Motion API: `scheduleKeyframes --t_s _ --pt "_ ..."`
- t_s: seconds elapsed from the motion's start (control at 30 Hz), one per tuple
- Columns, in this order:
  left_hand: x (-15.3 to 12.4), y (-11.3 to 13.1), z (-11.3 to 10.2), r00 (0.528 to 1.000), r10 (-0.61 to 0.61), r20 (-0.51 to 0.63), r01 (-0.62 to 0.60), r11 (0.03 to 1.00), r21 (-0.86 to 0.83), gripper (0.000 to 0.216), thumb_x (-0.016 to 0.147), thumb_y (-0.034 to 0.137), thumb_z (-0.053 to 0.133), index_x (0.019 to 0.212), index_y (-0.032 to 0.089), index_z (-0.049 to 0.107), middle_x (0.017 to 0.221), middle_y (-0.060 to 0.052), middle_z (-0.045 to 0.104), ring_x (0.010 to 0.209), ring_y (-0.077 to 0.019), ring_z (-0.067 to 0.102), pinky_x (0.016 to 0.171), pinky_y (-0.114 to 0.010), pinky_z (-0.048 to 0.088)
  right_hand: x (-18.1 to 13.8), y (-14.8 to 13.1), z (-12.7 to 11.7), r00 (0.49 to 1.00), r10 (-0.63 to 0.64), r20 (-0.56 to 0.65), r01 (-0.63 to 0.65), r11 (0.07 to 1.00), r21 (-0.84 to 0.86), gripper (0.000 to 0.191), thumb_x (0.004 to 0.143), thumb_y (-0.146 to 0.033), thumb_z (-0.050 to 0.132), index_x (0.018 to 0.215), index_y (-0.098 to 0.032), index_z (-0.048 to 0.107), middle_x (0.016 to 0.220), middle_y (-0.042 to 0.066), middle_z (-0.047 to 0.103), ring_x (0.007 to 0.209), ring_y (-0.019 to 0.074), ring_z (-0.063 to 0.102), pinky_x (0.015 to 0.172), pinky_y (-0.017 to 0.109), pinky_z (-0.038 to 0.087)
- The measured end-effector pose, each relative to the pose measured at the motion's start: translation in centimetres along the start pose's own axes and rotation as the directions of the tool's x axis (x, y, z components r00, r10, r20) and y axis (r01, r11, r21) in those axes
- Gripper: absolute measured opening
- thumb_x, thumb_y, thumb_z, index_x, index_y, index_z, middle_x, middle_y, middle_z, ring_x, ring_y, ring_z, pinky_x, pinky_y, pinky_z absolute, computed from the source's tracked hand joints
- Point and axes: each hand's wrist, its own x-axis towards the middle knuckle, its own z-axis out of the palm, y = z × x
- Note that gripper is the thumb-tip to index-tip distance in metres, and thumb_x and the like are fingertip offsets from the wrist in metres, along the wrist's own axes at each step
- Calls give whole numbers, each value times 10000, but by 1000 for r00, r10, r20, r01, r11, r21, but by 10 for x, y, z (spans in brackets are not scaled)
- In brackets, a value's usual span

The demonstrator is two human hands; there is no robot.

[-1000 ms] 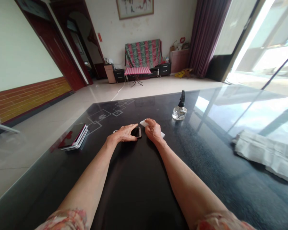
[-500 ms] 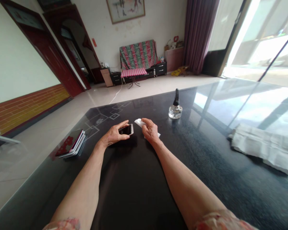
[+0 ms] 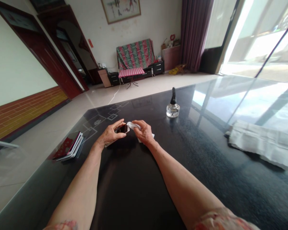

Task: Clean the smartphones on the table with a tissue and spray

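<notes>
My left hand (image 3: 111, 133) is closed around a smartphone (image 3: 122, 129), thumb on the near edge and fingers on the far one. The phone's dark screen and pale end show between them, just above the black table (image 3: 132, 185). In my right hand (image 3: 144, 131) is a crumpled white tissue (image 3: 133, 125), pinched between thumb and fingers. One end of the tissue meets the phone's right end; another part sticks out below the palm. Beyond my right hand stands a clear spray bottle (image 3: 173, 110) with a black top, upright and held by neither hand.
A stack of booklets (image 3: 68, 147) with a dark red cover lies at the table's left edge. On the right is a folded pale cloth (image 3: 261, 143). Past the table's far edge are a small striped table (image 3: 131, 72) and a low black cabinet (image 3: 158, 67).
The tissue in my right hand has moved left, from a gap beside the phone to its right end. The phone has tilted slightly in my left hand. The whole view has shifted a little.
</notes>
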Motion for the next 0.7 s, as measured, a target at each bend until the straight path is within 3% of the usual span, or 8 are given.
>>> scheduleKeyframes --t_s 0.23,0.4,0.7 --pt "0 -4 -2 999 -22 -46 21 1000 -22 898 556 328 832 1365 130 493 1302 -144 602 1272 -329 496 1132 -481 304 -6 -10 6 993 -85 78 78 993 92 264 755 -129 527 883 -225 738 876 10 663 769 131 630 739 230 486" --pt "-3 -8 -8 995 -56 -88 50 997 -63 897 556 309 834 1364 122 494 1330 -162 576 1298 -322 470 1132 -452 313 -13 -20 11 993 -73 96 63 992 109 283 754 -120 521 882 -244 740 906 0 667 766 119 630 721 210 486" --pt "-2 7 1 998 -58 39 62 990 -127 871 535 306 852 1336 164 538 1310 -141 595 1305 -343 455 1150 -482 259 -7 -10 5 1000 20 -11 -18 989 149 262 779 -166 509 883 -227 742 918 17 685 830 143 646 769 235 497"
